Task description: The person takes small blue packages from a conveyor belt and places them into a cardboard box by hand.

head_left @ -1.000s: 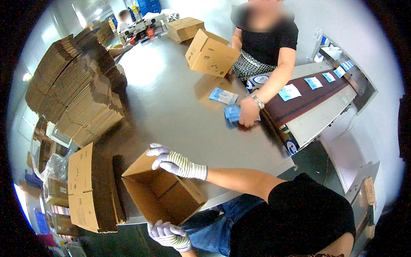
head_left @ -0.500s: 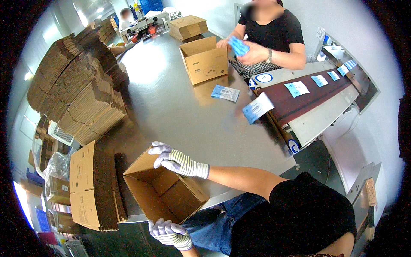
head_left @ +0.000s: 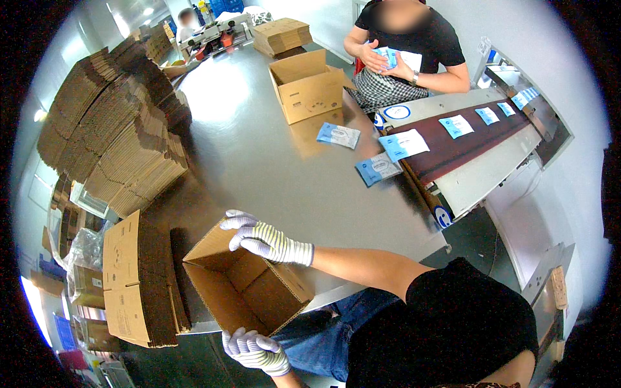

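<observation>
Your right hand [head_left: 270, 242] and left hand [head_left: 255, 351] were clamped on the open carton [head_left: 242, 297] at the near edge of the bench [head_left: 259, 181]; even pressure seemed wisest.

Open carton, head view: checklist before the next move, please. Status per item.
1. Right hand on the open carton: ok, at its upper edge.
2. Left hand on the carton: ok, at its lower edge.
3. Carton empty: ok as far as visible; only bare cardboard shows inside.
4. Carton fully over the table: not ok, its lower corner reaches past the table edge.
5. Underside sealed: cannot tell, hidden from this view.
6. End of the conveyor belt clear: not ok, one blue-and-white packet juts over it, beside another packet on the table.
</observation>
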`<state>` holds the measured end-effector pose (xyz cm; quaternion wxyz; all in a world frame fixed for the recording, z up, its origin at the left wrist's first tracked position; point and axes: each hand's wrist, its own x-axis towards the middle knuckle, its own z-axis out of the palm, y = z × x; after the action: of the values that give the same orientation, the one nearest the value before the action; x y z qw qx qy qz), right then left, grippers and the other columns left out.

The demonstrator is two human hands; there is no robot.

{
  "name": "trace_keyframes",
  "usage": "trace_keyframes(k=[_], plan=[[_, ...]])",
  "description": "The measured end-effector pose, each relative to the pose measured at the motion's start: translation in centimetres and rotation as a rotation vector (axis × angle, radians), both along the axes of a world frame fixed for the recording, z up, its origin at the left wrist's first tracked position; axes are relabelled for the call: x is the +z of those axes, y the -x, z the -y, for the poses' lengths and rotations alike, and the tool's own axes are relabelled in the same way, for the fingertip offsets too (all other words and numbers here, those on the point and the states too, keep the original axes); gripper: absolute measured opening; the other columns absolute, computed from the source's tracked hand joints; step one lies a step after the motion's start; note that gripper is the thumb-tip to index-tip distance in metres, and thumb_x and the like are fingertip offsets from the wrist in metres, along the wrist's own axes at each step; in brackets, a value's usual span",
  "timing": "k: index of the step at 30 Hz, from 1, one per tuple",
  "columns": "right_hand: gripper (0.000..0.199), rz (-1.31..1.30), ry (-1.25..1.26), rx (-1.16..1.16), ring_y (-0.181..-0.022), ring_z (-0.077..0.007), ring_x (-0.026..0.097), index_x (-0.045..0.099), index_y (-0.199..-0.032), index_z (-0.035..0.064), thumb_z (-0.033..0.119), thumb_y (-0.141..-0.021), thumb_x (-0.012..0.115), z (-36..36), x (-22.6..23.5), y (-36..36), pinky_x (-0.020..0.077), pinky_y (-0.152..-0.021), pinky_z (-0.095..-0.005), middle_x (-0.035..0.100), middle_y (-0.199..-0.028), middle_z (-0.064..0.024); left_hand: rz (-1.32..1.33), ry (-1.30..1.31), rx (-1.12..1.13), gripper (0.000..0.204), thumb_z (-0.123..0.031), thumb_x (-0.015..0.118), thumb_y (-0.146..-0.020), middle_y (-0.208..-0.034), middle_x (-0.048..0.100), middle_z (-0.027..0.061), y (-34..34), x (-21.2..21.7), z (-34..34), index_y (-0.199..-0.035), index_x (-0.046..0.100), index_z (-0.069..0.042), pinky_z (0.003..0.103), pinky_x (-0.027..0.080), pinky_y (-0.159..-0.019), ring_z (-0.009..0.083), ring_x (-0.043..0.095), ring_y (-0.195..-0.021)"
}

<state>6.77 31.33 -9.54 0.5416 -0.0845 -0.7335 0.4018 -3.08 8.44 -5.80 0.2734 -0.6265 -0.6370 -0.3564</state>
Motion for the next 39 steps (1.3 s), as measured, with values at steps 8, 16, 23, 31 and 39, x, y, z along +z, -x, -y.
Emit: trace_keyframes(k=[8, 16, 23, 31, 39], plan=[[0.019, 0.06, -0.047, -0.006, -0.135, -0.0344, 0.029, 0.062, -0.105, 0.0106, 0.02, -0.094, 0.048, -0.1, 1.0, -1.2, 0.022, -0.112, -0.044, 0.043, -0.139, -0.0132, -0.191, 0.169, -0.111, 0.028, -0.031, 0.045, -0.09, -0.066, 0.043, 0.0045, 0.6, 1.6, 0.1, -0.069, 0.042, -0.013, 0.047, 0.044, -0.087, 0.0233, 0.047, -0.064], [0.046, 0.298, 0.228, -0.06, -0.129, -0.035, 0.039, 0.042, -0.134, 0.0097, 0.03, -0.093, 0.052, 3.5, -3.1, -5.6, 0.0315, -0.108, -0.0401, 0.039, -0.141, -0.0173, -0.216, 0.169, -0.09, 0.035, -0.036, 0.049, -0.09, -0.057, 0.036, 0.0051, 0.4, 0.7, -0.1, -0.064, 0.04, -0.013, 0.045, 0.046, -0.08, 0.0245, 0.043, -0.054], [0.041, 0.618, 0.282, -0.009, -0.125, -0.0322, 0.044, 0.05, -0.124, 0.0087, 0.034, -0.092, 0.053, 6.4, -9.8, -9.8, 0.0355, -0.104, -0.0443, 0.045, -0.135, -0.015, -0.241, 0.082, -0.055, 0.038, -0.035, 0.042, -0.094, -0.056, 0.031, 0.0042, 0.5, -0.1, -0.5, -0.064, 0.038, -0.014, 0.045, 0.046, -0.08, 0.0235, 0.04, -0.054], [0.038, 0.937, 0.054, -0.01, -0.112, -0.0342, 0.054, 0.057, -0.116, 0.0082, 0.036, -0.091, 0.053, 2.6, -5.2, -16.2, 0.0441, -0.095, -0.0445, 0.05, -0.131, -0.0155, -0.201, 0.078, -0.049, 0.04, -0.035, 0.044, -0.096, -0.055, 0.046, 0.0058, -1.2, 2.9, -0.8, -0.064, 0.047, -0.011, 0.04, 0.052, -0.07, 0.0214, 0.048, -0.05], [0.036, 1.194, 0.057, -0.423, -0.094, -0.0332, 0.062, 0.064, -0.106, 0.0064, 0.037, -0.089, 0.055, -7.6, 1.2, -26.7, 0.0485, -0.084, -0.0424, 0.065, -0.101, -0.0175, -0.212, 0.071, -0.06, 0.036, -0.033, 0.047, -0.095, -0.056, 0.045, 0.0047, -1.1, 2.6, -1.2, -0.066, 0.047, -0.011, 0.039, 0.051, -0.071, 0.0214, 0.048, -0.052]])
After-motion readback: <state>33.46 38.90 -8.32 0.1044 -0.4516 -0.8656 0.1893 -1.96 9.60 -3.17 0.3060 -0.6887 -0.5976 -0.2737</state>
